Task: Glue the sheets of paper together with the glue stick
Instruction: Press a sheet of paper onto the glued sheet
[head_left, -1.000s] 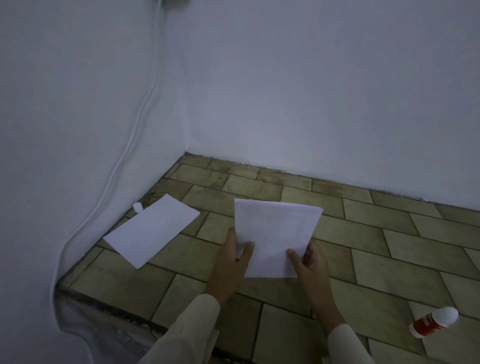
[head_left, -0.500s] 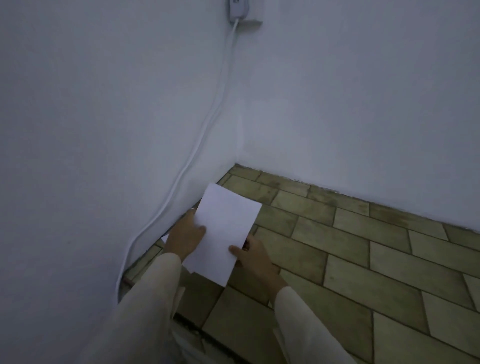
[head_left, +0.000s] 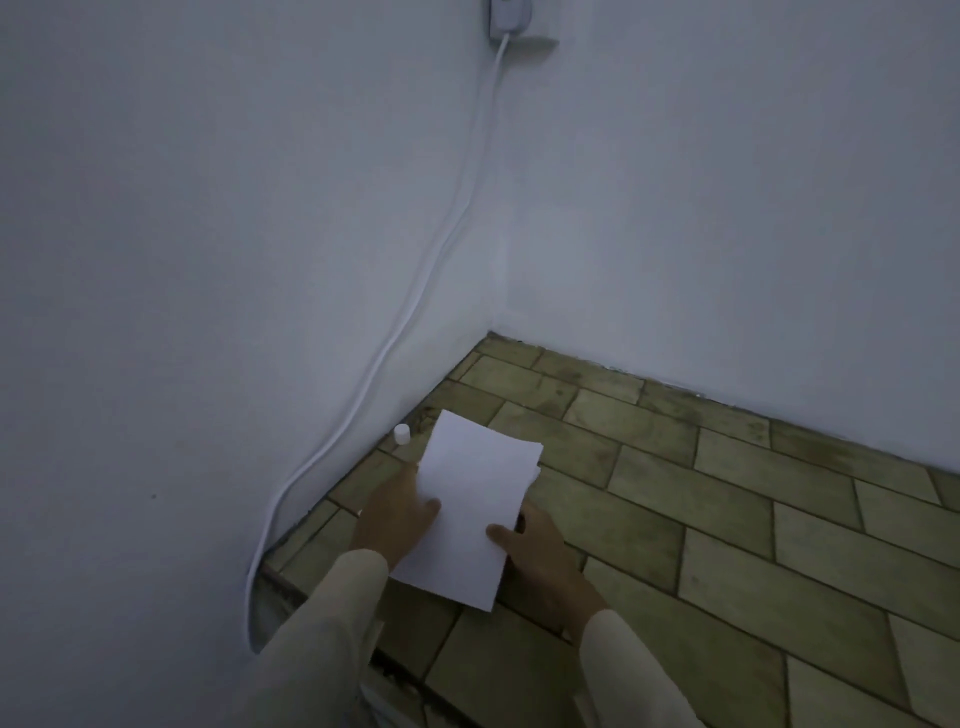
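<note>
The top sheet (head_left: 470, 512) hides nearly all of the lower sheet (head_left: 535, 474).

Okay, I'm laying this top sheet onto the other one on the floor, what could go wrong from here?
1. Misalignment: the top sheet sits slightly off the lower sheet, whose edge peeks out on the right; pressed down now, the two may bond crooked.
2. The left hand and right hand press only the near half, so the far end may lift or wrinkle.
3. The small white cap lies close to the far corner; a sliding sheet could knock it.
</note>
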